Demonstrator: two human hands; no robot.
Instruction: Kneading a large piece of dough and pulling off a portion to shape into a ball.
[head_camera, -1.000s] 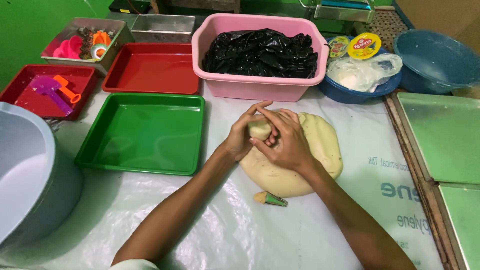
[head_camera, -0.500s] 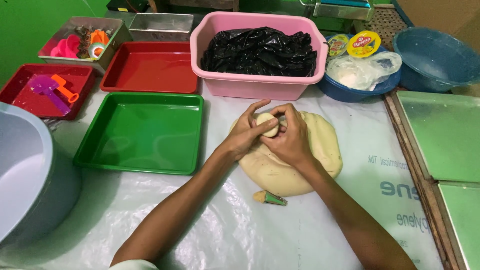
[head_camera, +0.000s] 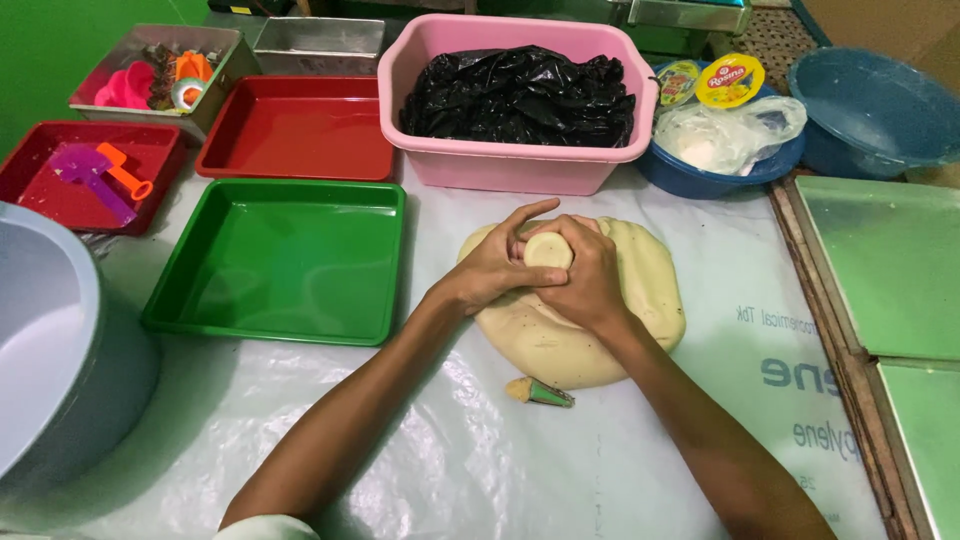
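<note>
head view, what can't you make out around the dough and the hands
- Small dough ball: the left hand and right hand wrap it; only its top shows, and the grip beneath is hidden.
- Big dough slab: its middle lies under both hands.
- Pink tub: a black plastic bag hides any contents.
- Grey basin: cut off by the left edge.
- Small cone: too small to identify.

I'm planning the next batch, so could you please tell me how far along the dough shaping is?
Early on. Done: one small filled cone lies on the plastic sheet beside the big dough slab. In hand: the left hand and right hand are closed together around a small dough ball above the slab. Left: most of the slab is unportioned, and the green tray and red tray hold nothing.
</note>
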